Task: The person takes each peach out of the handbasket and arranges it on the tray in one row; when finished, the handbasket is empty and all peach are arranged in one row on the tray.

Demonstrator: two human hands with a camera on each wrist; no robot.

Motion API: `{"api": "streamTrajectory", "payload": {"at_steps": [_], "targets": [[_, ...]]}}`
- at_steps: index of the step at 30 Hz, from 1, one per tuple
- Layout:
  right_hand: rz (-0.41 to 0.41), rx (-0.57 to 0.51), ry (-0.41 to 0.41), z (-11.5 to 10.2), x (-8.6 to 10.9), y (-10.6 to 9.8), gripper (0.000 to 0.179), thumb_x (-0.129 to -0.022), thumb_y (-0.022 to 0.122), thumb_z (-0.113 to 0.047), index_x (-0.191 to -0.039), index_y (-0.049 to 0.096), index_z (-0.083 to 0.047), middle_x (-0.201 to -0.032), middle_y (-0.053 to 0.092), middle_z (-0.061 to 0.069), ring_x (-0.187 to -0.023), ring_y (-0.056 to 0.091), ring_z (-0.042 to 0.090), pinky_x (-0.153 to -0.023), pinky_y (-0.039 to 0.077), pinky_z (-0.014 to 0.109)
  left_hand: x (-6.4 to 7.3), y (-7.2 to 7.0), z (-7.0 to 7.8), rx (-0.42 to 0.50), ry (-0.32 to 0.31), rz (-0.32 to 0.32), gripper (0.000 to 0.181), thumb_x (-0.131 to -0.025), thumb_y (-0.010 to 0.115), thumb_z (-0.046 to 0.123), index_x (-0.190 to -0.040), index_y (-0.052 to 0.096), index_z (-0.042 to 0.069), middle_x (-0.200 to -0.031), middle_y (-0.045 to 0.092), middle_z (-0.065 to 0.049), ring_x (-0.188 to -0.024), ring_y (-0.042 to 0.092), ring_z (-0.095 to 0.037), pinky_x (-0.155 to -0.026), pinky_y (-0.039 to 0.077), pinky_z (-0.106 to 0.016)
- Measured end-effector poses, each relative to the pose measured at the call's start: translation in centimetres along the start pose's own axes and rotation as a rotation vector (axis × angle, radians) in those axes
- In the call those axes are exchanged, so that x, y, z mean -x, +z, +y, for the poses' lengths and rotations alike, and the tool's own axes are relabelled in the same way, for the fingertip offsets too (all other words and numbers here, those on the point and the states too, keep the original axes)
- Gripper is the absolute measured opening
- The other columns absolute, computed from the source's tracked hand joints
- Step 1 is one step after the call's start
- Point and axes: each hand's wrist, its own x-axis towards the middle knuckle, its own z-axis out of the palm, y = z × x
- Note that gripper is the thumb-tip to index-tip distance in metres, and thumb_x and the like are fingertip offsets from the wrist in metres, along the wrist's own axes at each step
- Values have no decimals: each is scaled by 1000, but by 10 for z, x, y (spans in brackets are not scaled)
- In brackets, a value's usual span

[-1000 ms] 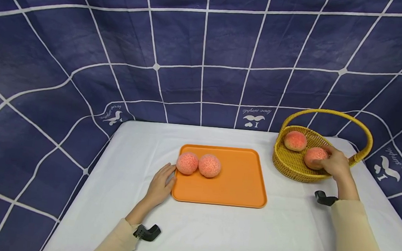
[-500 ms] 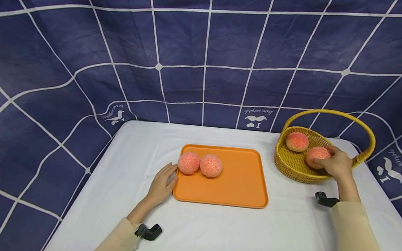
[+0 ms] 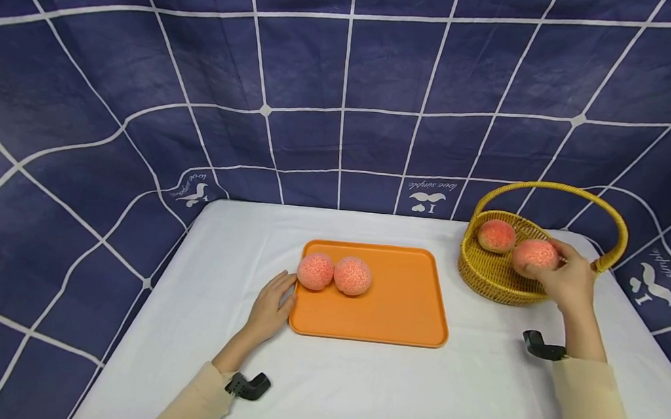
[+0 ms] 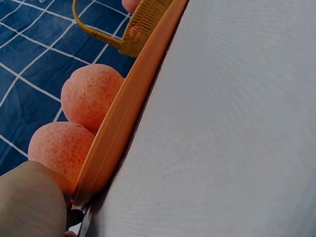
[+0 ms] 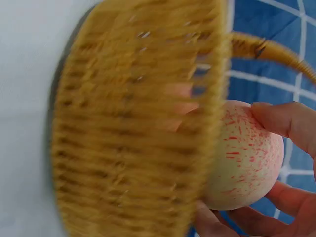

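Left fingers (image 3: 276,286) nearly straight, right fingers (image 5: 289,198) curled, arms (image 3: 594,414) forward.

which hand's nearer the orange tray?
Left. The left hand is right at the left edge of the orange tray; the right hand is off beyond its right side, at the yellow basket, holding a peach.

A pink-speckled, pale-skinned peach (image 3: 533,256) is held in the right grip (image 3: 572,281), partly above the yellow wicker basket's (image 3: 489,289) rim; a second peach (image 3: 496,236) lies inside; two pink peaches (image 3: 353,277) sit side by side toward the far-left corner of the flat orange tray (image 3: 390,306).
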Motion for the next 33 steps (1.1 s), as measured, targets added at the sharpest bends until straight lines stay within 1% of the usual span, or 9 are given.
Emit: {"api": "streamTrajectory", "payload": {"at_steps": [2, 5, 13, 21, 22, 26, 28, 29, 33], "targets": [[-1, -4, -23, -9, 8, 0, 81, -83, 76, -23, -149, 36, 2, -135, 50, 33, -114, 50, 42, -71, 44, 23, 0, 0, 0, -2, 0, 1, 43, -95, 57, 10, -136, 53, -3, -141, 54, -20, -138, 41, -39, -115, 30, -59], [-8, -9, -62, -23, 19, 0, 80, -81, 78, -21, -147, 38, 1, -134, 51, 33, -114, 51, 43, -68, 36, 15, 0, 0, -1, -5, 2, 0, 43, -95, 57, 11, -136, 53, -3, -141, 54, -20, -138, 41, -39, -114, 30, -59], [-54, -51, -177, -58, 40, 11, 77, -78, 80, -13, -145, 43, 0, -136, 51, 30, -120, 50, 48, -80, 41, 31, -1, 1, 0, 0, 5, 1, 43, -96, 56, 11, -136, 53, -4, -141, 53, -20, -138, 41, -39, -115, 30, -59], [-159, -106, -299, -85, 48, 41, 74, -73, 82, -8, -139, 49, 1, -131, 54, 29, -115, 54, 46, -88, 50, 50, 0, 1, -1, -7, 8, 7, 43, -95, 57, 10, -135, 54, -4, -140, 54, -21, -138, 42, -39, -114, 31, -59], [-165, -111, -313, -87, 48, 45, 74, -73, 82, -8, -139, 50, 1, -131, 55, 28, -115, 55, 46, -88, 51, 49, 0, 1, -1, -9, 9, 8, 43, -95, 57, 10, -135, 54, -5, -140, 54, -21, -137, 42, -40, -114, 31, -59], [-208, -137, -326, -98, 51, 59, 72, -73, 82, -6, -138, 51, -1, -131, 56, 26, -113, 57, 43, -80, 55, 31, 0, 1, 1, -8, -2, 0, 43, -95, 57, 10, -135, 54, -4, -140, 54, -21, -138, 42, -39, -114, 31, -60], [-236, -149, -322, -103, 52, 66, 72, -73, 82, -7, -138, 51, -2, -131, 56, 25, -112, 57, 42, -78, 54, 27, 0, 0, 2, -5, -13, -7, 43, -95, 57, 10, -136, 54, -3, -141, 54, -20, -138, 41, -39, -114, 30, -59], [-253, -159, -317, -106, 53, 69, 72, -73, 82, -7, -138, 51, -2, -132, 55, 25, -113, 57, 42, -78, 56, 27, 0, 0, 2, -3, -18, -11, 43, -95, 57, 11, -136, 53, -3, -141, 54, -20, -139, 40, -38, -115, 30, -59], [-310, -187, -309, -115, 55, 84, 72, -73, 81, -8, -138, 51, -4, -134, 54, 24, -117, 55, 44, -84, 59, 45, 1, -1, 3, 3, -30, -17, 43, -96, 57, 11, -137, 53, -2, -142, 53, -19, -140, 40, -37, -116, 28, -58]]}}
